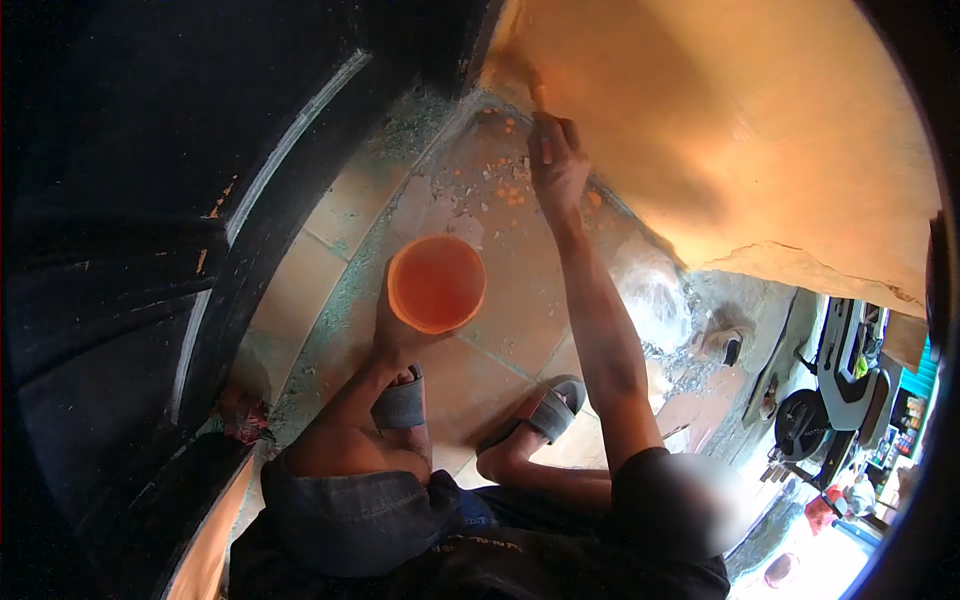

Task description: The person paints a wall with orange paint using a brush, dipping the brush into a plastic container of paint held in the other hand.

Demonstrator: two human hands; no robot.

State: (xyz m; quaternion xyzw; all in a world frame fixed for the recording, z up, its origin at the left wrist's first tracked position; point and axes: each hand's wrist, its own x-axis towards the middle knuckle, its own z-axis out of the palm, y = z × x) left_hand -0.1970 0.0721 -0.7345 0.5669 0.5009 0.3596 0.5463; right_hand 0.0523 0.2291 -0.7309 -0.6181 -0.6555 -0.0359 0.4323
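Terracotta-toned floor tiles [505,335], gritty with debris, run up to an orange wall [790,120] at two o'clock and a dark panelled surface [130,220] between nine and ten. Just left of the middle of the view, an orange cup [391,285] stands upright in the left hand [390,337], which is curled against its near left side, most fingers hidden behind it; inside shows reddish orange, though how full it is I cannot tell. Towards one o'clock the right hand [558,165] is closed round the handle of what looks like a brush [540,97], its blurred far end at or very near the wall by the corner. Judging by the colour, most of this wall carries its coat; the darker patch in the corner at twelve o'clock may need more, though it could be shadow, and at three o'clock the orange stops in a ragged line above grey. Orange spots [512,193] dot the tiles below the corner. As for room, the corner itself is tight, wall and dark panel closing in together; between cup and wall the floor leaves space, while sandalled feet [400,403] limit movement towards six.
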